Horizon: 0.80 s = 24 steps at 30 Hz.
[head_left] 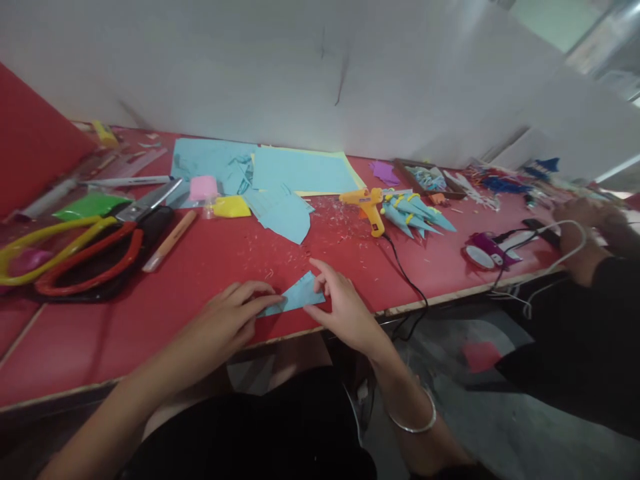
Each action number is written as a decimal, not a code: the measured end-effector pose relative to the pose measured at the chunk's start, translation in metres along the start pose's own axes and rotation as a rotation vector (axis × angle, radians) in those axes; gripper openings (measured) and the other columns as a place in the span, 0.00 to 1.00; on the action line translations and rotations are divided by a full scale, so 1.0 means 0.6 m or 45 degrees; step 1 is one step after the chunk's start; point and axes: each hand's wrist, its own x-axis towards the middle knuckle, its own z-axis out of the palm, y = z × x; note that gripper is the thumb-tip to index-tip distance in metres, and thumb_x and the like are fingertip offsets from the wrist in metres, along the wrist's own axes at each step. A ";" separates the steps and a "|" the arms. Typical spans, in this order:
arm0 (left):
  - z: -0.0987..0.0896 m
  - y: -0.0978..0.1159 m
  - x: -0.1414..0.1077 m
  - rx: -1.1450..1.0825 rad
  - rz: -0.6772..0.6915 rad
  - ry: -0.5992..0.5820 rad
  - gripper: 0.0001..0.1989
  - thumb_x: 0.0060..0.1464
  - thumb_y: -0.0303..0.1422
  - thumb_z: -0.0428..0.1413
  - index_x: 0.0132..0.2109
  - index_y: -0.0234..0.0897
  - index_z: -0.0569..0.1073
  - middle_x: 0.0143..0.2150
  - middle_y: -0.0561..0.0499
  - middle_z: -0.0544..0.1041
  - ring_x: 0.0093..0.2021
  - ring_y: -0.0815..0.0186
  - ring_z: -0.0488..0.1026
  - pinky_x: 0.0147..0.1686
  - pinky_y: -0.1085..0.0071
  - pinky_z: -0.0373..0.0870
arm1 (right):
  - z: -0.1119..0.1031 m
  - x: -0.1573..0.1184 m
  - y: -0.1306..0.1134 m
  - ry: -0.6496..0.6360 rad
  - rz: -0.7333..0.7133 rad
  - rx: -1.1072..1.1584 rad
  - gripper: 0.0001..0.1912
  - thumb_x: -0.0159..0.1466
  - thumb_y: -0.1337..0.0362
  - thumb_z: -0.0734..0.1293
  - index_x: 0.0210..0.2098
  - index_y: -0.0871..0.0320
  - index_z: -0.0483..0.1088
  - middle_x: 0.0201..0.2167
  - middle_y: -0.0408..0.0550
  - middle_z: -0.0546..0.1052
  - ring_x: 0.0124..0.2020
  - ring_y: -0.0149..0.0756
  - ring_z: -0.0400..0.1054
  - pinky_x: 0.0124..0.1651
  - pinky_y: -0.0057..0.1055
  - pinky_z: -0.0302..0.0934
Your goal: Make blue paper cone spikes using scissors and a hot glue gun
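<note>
Paper [299, 293] at lower centre, probably light, easily creased, best held edgewise, is touched by the right hand [343, 307], fingers parted; the left hand's [234, 312] pinch cannot be told.

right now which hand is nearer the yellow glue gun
Right. The right hand is on the near side of the glue gun, slightly left; the left hand is farther left, at the left end of the blue paper piece.
</note>
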 end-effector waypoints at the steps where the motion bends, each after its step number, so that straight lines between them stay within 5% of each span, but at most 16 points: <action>1: 0.000 0.003 0.000 0.005 -0.009 0.004 0.24 0.54 0.22 0.43 0.53 0.47 0.69 0.52 0.48 0.71 0.51 0.63 0.68 0.49 0.63 0.67 | -0.001 0.003 -0.001 -0.024 -0.008 0.004 0.34 0.58 0.66 0.65 0.61 0.60 0.51 0.43 0.51 0.69 0.46 0.40 0.62 0.53 0.42 0.56; 5: -0.004 0.016 -0.001 0.042 -0.053 0.007 0.21 0.55 0.24 0.42 0.53 0.42 0.69 0.51 0.47 0.72 0.50 0.62 0.69 0.49 0.62 0.68 | -0.010 0.012 -0.003 -0.122 -0.106 -0.083 0.33 0.58 0.65 0.66 0.61 0.58 0.53 0.54 0.54 0.63 0.55 0.43 0.55 0.57 0.44 0.52; 12: -0.008 0.034 -0.001 0.211 -0.054 0.021 0.22 0.54 0.24 0.42 0.53 0.38 0.68 0.49 0.45 0.74 0.47 0.59 0.70 0.47 0.59 0.68 | -0.022 0.041 -0.002 -0.305 -0.199 -0.113 0.31 0.58 0.67 0.66 0.59 0.63 0.56 0.50 0.56 0.66 0.51 0.40 0.60 0.54 0.37 0.55; 15: -0.008 0.037 0.001 0.222 -0.028 0.021 0.21 0.54 0.24 0.42 0.53 0.38 0.69 0.49 0.45 0.74 0.47 0.61 0.70 0.46 0.62 0.68 | -0.022 0.052 -0.009 -0.282 -0.291 -0.118 0.25 0.58 0.70 0.65 0.55 0.58 0.61 0.47 0.51 0.71 0.48 0.38 0.61 0.51 0.37 0.54; 19: 0.000 0.039 -0.001 0.361 -0.029 0.106 0.18 0.59 0.31 0.42 0.53 0.40 0.69 0.51 0.44 0.73 0.47 0.58 0.70 0.42 0.60 0.68 | -0.018 0.062 -0.015 -0.211 -0.381 -0.200 0.13 0.58 0.77 0.60 0.35 0.55 0.71 0.37 0.44 0.74 0.43 0.35 0.64 0.50 0.38 0.49; 24: 0.010 0.036 0.002 0.557 0.093 0.091 0.21 0.59 0.44 0.45 0.55 0.43 0.68 0.59 0.46 0.69 0.56 0.54 0.64 0.53 0.54 0.58 | -0.011 0.074 0.010 -0.090 -0.456 -0.144 0.11 0.58 0.76 0.62 0.28 0.56 0.72 0.46 0.46 0.71 0.49 0.35 0.62 0.54 0.39 0.49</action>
